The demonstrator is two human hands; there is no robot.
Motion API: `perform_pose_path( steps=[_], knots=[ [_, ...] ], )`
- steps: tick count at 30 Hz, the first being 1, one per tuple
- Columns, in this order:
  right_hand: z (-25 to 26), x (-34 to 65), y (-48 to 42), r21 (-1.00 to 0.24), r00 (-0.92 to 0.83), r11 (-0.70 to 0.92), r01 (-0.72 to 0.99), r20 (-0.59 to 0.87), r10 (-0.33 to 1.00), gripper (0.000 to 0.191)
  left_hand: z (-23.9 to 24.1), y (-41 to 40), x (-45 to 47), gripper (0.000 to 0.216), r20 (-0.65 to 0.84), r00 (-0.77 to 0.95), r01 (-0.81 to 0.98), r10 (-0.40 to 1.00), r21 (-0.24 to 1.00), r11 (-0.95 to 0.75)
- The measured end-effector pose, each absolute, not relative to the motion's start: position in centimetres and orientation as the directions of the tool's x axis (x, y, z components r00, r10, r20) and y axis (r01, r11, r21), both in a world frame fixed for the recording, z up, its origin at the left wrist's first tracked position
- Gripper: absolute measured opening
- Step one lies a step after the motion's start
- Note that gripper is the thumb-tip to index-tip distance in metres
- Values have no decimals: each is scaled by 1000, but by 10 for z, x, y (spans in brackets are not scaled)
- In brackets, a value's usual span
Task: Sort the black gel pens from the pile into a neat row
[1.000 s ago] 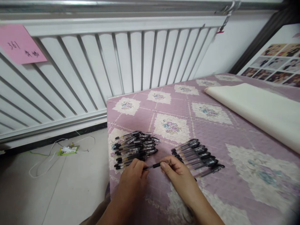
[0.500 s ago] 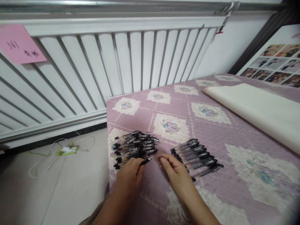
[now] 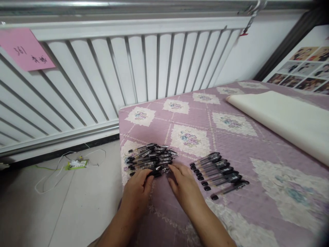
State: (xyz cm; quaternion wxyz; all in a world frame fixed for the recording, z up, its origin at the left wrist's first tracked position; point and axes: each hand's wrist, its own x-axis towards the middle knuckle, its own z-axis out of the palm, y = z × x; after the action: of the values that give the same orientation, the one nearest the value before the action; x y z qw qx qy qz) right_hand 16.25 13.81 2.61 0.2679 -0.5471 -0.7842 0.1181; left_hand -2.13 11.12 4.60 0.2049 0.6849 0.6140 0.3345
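Observation:
Several black-capped pens with clear barrels lie in a pile (image 3: 147, 156) near the left edge of the purple floral bedspread (image 3: 154, 127). My left hand (image 3: 138, 187) is at the near side of this pile, thumb and fingers closed on a pen (image 3: 155, 172); the fingers partly hide it. Across from it, my right hand (image 3: 183, 181) reaches to the metal-tipped ends of the piled pens. Its thumb and bent fingers are apart, with nothing seen held between them. Right of that hand, a row of similar pens (image 3: 218, 171) lies side by side at a slant.
A folded cream sheet (image 3: 280, 120) lies on the bed's right side. Behind the bed stands a white radiator (image 3: 151, 65) with a pink note (image 3: 27, 49). A green-and-white device with wires (image 3: 77, 164) rests on the floor. A photo board (image 3: 303, 65) leans at far right.
My right hand has moved left, from the gap between the two pen groups to the pile's right ends. My left hand stays at the pile. The view has shifted slightly.

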Motion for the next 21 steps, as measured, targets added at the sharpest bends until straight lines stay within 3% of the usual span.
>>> perform_pose_path(
  steps=[10,21],
  knots=[
    [37,164,136,-330,-276,318,889,168,946,23,44,112,-11,23,146,67,719,987,678,-149],
    [39,172,130,-369,-303,319,873,102,948,18,42,111,-7,26,104,116,726,988,669,-156]
  ],
)
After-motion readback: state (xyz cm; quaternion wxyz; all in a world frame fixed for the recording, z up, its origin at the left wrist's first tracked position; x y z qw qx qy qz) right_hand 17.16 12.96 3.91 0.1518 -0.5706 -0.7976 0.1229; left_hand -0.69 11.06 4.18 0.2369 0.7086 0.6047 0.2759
